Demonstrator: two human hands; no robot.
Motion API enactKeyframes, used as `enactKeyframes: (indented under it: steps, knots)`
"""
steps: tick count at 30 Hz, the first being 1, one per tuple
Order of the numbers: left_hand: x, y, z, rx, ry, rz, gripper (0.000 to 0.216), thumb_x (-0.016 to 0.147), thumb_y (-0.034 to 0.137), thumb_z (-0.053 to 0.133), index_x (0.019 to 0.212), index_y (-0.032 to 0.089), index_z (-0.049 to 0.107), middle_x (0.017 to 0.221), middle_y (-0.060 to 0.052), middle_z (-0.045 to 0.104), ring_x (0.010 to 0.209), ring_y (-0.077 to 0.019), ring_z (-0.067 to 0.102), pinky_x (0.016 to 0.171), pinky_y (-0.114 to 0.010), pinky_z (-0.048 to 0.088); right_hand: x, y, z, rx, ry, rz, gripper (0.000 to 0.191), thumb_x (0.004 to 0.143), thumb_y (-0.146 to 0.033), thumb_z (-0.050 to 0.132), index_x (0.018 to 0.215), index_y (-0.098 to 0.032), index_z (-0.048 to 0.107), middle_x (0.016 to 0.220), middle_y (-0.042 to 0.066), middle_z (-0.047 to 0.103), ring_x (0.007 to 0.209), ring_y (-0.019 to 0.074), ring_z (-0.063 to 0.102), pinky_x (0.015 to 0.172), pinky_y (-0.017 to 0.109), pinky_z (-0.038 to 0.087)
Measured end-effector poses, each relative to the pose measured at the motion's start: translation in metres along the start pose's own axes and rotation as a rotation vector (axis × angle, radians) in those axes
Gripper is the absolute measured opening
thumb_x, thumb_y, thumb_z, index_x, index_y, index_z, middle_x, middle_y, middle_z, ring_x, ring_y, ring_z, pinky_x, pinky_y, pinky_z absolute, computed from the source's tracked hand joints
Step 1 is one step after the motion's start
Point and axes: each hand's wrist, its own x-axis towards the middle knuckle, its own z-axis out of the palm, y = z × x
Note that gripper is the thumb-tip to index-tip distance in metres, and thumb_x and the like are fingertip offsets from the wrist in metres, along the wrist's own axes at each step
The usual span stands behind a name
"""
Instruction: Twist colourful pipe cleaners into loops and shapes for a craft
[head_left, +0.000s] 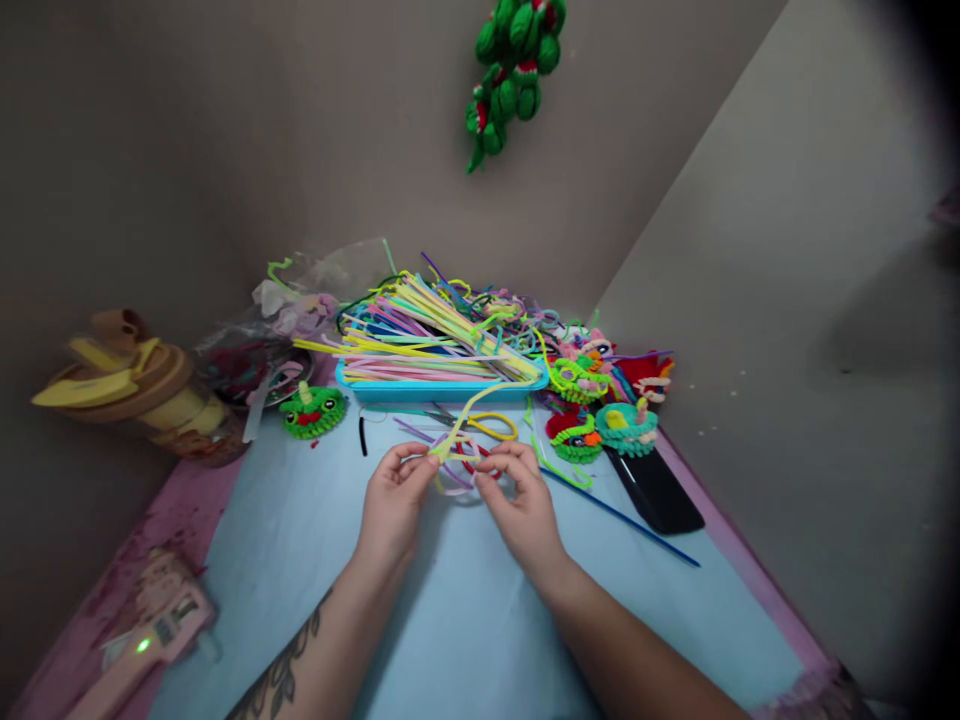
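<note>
My left hand pinches a pale yellow pipe cleaner, whose free end sticks up toward the blue tray. Facing it, my right hand has thumb and fingertips closed on the other side of the same bent piece. Lilac pipe cleaner loops hang between both hands; how they join the yellow one is too small to tell. Just beyond the fingers lie scissors with yellow and red handles, partly hidden by the work.
A blue tray heaped with pipe cleaners stands at the back. Fuzzy figures, a green one and a teal one, sit either side. A black phone-like slab lies right; a lit glue gun and tumbler are left.
</note>
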Motion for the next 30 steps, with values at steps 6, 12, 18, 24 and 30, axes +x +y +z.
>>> enactKeyframes:
  steps: [6,12,18,24,30]
  knots:
    - [0.007,-0.001,-0.006,-0.130,0.042,-0.057,0.038,0.060,0.023,0.077,0.095,0.013,0.062,0.046,0.009,0.046,0.038,-0.0013,0.030,0.036,-0.013,0.022,-0.004,0.002,0.007,-0.032,-0.100,-0.082,0.018,0.074,-0.013,0.060,0.090,-0.022,0.059,0.094,0.004,0.055,0.088,0.0176,0.054,0.075,0.030,0.046]
    - [0.006,-0.004,-0.004,-0.161,0.025,-0.150,0.040,0.058,0.021,0.079,0.096,0.012,0.067,0.070,-0.001,0.067,0.052,-0.0040,0.053,0.047,-0.012,0.040,-0.007,0.009,0.008,0.019,-0.119,-0.017,0.014,0.082,-0.017,0.055,0.094,-0.022,0.061,0.091,0.003,0.065,0.085,0.0160,0.061,0.076,0.028,0.049]
    - [0.002,-0.001,-0.001,-0.167,-0.023,-0.155,0.033,0.062,0.022,0.077,0.093,0.014,0.067,0.086,-0.006,0.071,0.072,-0.0134,0.065,0.067,-0.023,0.052,-0.006,0.012,0.003,-0.112,-0.125,-0.154,0.022,0.086,-0.017,0.049,0.099,-0.024,0.065,0.094,0.004,0.069,0.090,0.0189,0.063,0.081,0.032,0.048]
    - [0.001,-0.001,-0.001,-0.140,0.001,-0.188,0.030,0.064,0.019,0.075,0.092,0.014,0.066,0.078,-0.004,0.071,0.062,-0.0109,0.065,0.058,-0.020,0.052,-0.004,0.014,-0.001,-0.166,-0.183,-0.255,0.032,0.086,-0.011,0.042,0.105,-0.025,0.062,0.095,0.006,0.067,0.091,0.0202,0.060,0.081,0.037,0.047]
    - [0.002,0.000,-0.002,-0.122,-0.011,-0.219,0.024,0.066,0.015,0.072,0.090,0.014,0.066,0.071,-0.002,0.069,0.057,-0.0092,0.064,0.053,-0.018,0.052,-0.003,0.014,-0.002,-0.150,-0.165,-0.241,0.028,0.084,-0.010,0.041,0.095,-0.023,0.063,0.087,0.005,0.066,0.085,0.0193,0.060,0.077,0.034,0.046]
